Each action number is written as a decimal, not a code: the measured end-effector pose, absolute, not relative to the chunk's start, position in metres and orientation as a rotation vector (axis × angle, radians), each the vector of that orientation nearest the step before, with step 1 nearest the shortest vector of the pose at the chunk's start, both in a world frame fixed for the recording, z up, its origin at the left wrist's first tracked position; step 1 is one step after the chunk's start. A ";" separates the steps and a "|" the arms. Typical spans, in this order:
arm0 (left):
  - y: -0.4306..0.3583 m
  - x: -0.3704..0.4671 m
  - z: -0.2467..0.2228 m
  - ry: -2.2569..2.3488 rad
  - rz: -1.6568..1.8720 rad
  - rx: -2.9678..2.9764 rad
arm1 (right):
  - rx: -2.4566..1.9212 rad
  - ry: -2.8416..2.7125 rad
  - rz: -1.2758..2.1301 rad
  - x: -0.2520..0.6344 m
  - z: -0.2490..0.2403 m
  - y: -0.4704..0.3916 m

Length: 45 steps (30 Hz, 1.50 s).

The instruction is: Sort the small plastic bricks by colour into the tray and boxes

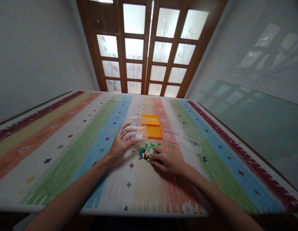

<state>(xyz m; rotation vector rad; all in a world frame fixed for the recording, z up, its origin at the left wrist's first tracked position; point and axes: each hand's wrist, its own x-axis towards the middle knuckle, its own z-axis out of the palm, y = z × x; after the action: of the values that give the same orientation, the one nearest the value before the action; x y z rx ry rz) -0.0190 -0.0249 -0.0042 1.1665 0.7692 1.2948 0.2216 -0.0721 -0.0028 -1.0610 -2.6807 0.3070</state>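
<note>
Counter (pixel 67 150): covered by a woven cloth in long stripes of maroon, orange, white, green and blue, with small cross marks scattered over it.
Left hand (pixel 121 142): lies palm down with the fingers spread and loose, gripping nothing; the fingertips touch the near edge of the small clear box.
Small clear box (pixel 136 130): open, its lid standing up behind it, a white piece inside at the near side; it stands just left of the orange tray.
Orange tray (pixel 152 126): flat on the cloth, near the middle of the counter, behind the heap.
Heap of small pieces (pixel 146 150): green, blue and dark bits piled loosely between the two hands.
Right hand (pixel 166 160): knuckles up, fingers curled down into the right edge of the heap; whether it pinches a piece I cannot tell.
Clear containers (pixel 192 138): two more, open, right of the tray and well apart from both hands.
</note>
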 end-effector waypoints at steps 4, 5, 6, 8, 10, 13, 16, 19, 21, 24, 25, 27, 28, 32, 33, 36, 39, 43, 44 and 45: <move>-0.024 -0.019 -0.005 0.753 1.300 1.183 | -1.131 -2.683 0.275 0.220 -0.009 -0.065; -0.023 -0.019 -0.005 0.751 1.299 1.188 | -1.140 -2.679 0.287 0.220 -0.009 -0.063; -0.023 -0.019 -0.005 0.751 1.298 1.191 | -1.148 -2.673 0.305 0.221 -0.010 -0.062; -0.024 -0.019 -0.004 0.750 1.300 1.186 | -1.167 -2.653 0.347 0.221 -0.009 -0.060; -0.025 -0.019 -0.002 0.749 1.297 1.175 | -1.199 -2.636 0.373 0.220 -0.007 -0.060; -0.026 -0.019 -0.002 0.748 1.296 1.166 | -1.256 -2.643 0.372 0.217 -0.003 -0.060; -0.024 -0.019 -0.004 0.743 1.302 1.170 | -1.266 -2.660 0.352 0.213 -0.001 -0.061; -0.023 -0.020 -0.006 0.740 1.307 1.185 | -1.240 -2.667 0.341 0.211 0.000 -0.060; -0.023 -0.020 -0.006 0.742 1.308 1.187 | -1.221 -2.658 0.351 0.212 0.002 -0.060; -0.024 -0.020 -0.005 0.757 1.307 1.173 | -1.160 -2.592 0.466 0.215 0.009 -0.059; -0.024 -0.020 -0.004 0.764 1.307 1.166 | -1.131 -2.546 0.525 0.216 0.012 -0.058; -0.025 -0.019 -0.004 0.778 1.301 1.154 | -1.079 -2.426 0.632 0.219 0.019 -0.057; -0.025 -0.019 -0.004 0.783 1.298 1.150 | -1.061 -2.361 0.666 0.219 0.023 -0.055; -0.026 -0.018 -0.006 0.763 1.276 1.144 | -1.030 -2.143 0.645 0.217 0.035 -0.046; -0.026 -0.018 -0.007 0.754 1.271 1.146 | -1.029 -2.107 0.614 0.215 0.036 -0.043; -0.027 -0.017 -0.009 0.732 1.247 1.152 | -1.046 -2.047 0.542 0.208 0.036 -0.031; -0.028 -0.017 -0.009 0.721 1.205 1.144 | -1.072 -2.037 0.563 0.201 0.031 -0.020; -0.030 -0.016 -0.009 0.709 1.179 1.130 | -1.111 -2.050 0.609 0.195 0.025 -0.012; -0.030 -0.016 -0.009 0.707 1.176 1.129 | -1.124 -2.053 0.614 0.195 0.023 -0.011; -0.030 -0.016 -0.010 0.705 1.175 1.127 | -1.136 -2.057 0.620 0.194 0.022 -0.011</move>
<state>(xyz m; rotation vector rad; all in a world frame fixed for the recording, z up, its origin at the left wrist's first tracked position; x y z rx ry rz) -0.0165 -0.0298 -0.0099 1.1275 0.7047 1.1748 0.1944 -0.0111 0.0224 -1.1361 -2.0566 0.6195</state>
